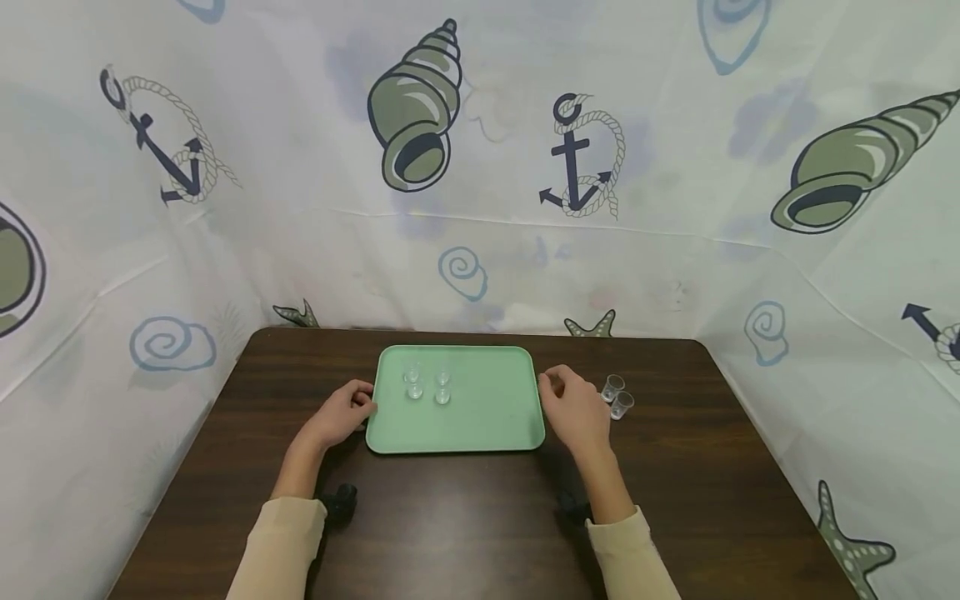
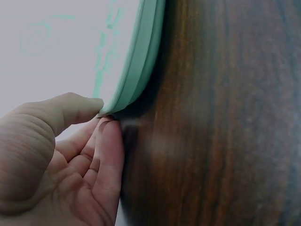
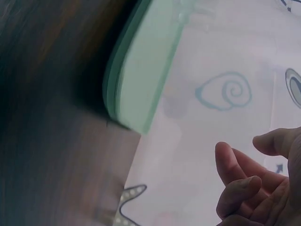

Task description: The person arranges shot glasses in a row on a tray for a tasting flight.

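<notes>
A green tray [image 1: 480, 417] is laid flat near the middle of a dark wooden bench [image 1: 450, 533]. Four small clear glasses [image 1: 427, 386] are stood in a square on its left half. The tray's left edge is pinched by the left hand [image 1: 341, 414], the thumb [image 2: 70, 110] laid over the rim [image 2: 141, 61] and the fingers [image 2: 108, 155] tucked beneath it. The right hand [image 1: 573, 408] is held just beside the right edge; its fingers [image 3: 235, 174] are loosely curled, apart from the tray and holding nothing. Two more glasses [image 1: 617, 395] are stood on the bench just right of that hand. A shell-and-anchor printed sheet [image 1: 480, 167] is hung around the bench.
</notes>
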### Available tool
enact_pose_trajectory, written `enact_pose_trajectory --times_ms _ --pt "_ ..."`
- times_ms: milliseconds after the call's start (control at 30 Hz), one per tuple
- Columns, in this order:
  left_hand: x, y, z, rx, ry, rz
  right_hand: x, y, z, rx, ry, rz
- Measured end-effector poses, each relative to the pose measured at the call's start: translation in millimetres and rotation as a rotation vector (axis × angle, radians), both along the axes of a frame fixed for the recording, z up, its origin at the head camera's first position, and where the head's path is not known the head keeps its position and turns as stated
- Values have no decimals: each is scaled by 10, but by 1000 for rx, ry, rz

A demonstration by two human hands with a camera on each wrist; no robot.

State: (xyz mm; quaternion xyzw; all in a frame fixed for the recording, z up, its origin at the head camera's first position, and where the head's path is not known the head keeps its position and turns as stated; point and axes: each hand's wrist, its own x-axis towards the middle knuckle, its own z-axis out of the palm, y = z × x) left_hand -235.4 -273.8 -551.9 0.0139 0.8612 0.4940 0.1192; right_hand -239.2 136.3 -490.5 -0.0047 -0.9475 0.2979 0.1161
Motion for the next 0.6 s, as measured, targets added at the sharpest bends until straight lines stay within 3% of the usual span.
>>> enact_pose_trajectory --times_ms 367,600 --pt "67 24 -16 -7 -8 7 198 349 56 10 1 -53" --pt "40 31 11 5 -4 6 225 598 78 5 -7 -88"
